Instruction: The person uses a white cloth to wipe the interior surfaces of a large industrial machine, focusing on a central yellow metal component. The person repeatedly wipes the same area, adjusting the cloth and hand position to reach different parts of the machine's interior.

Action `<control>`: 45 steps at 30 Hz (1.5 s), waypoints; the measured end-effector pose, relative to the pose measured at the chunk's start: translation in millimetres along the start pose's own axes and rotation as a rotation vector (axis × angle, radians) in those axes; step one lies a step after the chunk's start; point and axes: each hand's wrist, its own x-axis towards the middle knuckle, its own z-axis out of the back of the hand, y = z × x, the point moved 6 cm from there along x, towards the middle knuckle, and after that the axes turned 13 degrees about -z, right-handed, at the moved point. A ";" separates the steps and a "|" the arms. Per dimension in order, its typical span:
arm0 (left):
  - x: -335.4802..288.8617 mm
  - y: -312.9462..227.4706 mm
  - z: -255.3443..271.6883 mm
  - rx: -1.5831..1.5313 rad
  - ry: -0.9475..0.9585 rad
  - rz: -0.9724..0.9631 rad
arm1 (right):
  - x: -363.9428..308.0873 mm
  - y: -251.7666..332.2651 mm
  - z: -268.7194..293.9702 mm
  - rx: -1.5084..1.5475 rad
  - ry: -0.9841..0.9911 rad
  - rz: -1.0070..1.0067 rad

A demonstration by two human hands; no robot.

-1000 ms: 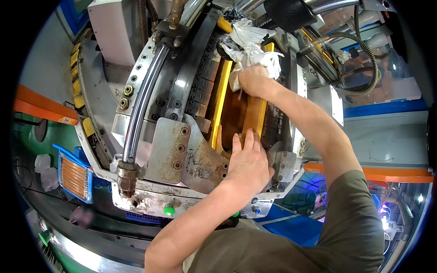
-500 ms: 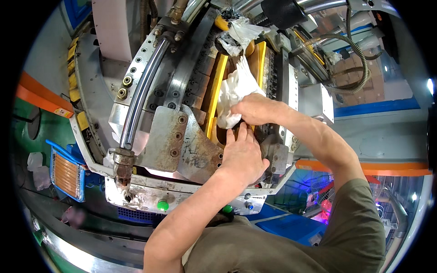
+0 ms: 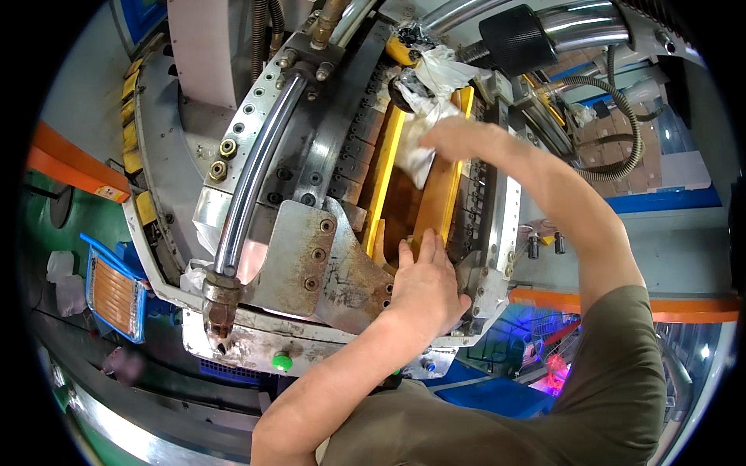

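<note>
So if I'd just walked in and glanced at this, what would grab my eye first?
Probably the two bright yellow bars framing a brown cavity at the centre of the big grey metal machine. The person's right hand presses a crumpled white cloth into that cavity near the top, while the left hand rests flat on the machine's lower edge. A shiny curved steel rod runs down the left.

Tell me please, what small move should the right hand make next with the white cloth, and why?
Probably draw the white cloth down along the brown channel between the yellow rails. The right hand presses it near the top, and the left hand braces below.
</note>
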 end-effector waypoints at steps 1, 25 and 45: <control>-0.1 -0.9 -0.5 0.000 0.001 0.001 | 8.3 -16.8 -1.7 -0.046 0.005 -0.023; -3.0 -3.2 4.4 0.076 -0.013 -0.046 | -52.1 60.8 -19.1 0.553 0.131 0.174; -51.1 27.4 47.4 0.325 -0.326 -0.018 | -26.6 -67.6 58.7 0.904 -0.891 -0.717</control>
